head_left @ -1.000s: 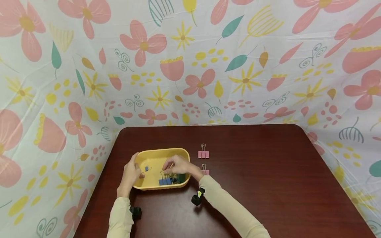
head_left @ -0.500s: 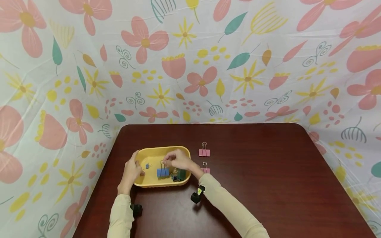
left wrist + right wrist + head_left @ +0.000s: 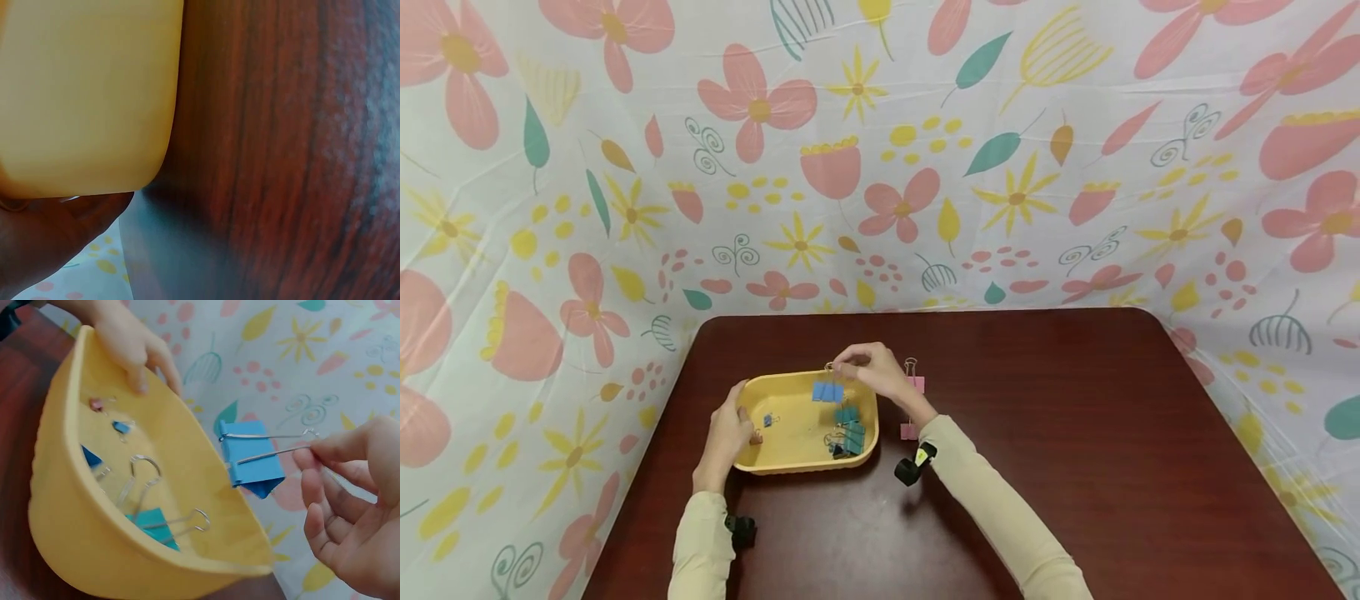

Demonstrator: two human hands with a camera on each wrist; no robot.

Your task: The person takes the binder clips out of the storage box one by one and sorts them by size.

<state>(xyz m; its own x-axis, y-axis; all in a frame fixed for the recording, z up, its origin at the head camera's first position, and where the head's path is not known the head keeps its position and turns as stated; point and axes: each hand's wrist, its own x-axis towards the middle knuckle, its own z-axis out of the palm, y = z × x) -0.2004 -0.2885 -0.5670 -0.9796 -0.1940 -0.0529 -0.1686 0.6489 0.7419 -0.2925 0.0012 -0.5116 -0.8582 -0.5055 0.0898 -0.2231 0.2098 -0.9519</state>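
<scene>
My right hand (image 3: 876,369) pinches a blue binder clip (image 3: 827,392) by its wire handle, above the far right part of a yellow tray (image 3: 793,421). The right wrist view shows the clip (image 3: 250,453) hanging from thumb and fingertips (image 3: 325,450). At the tray's left end, my left hand (image 3: 726,429) grips the rim, thumb inside. In the tray's right part lie teal binder clips (image 3: 853,437), one dark piece among them. A small blue clip (image 3: 768,420) and a small pinkish clip (image 3: 756,437) lie near the left hand.
Two pink binder clips stand in a column on the dark wooden table (image 3: 1075,433) right of the tray: a far one (image 3: 917,383) and a near one (image 3: 909,431), partly behind the right arm. A flowered cloth (image 3: 880,167) hangs around the table.
My right hand has lifted the blue binder clip from the tray's floor and carried it up, away from me and slightly right. The left hand stays on the rim.
</scene>
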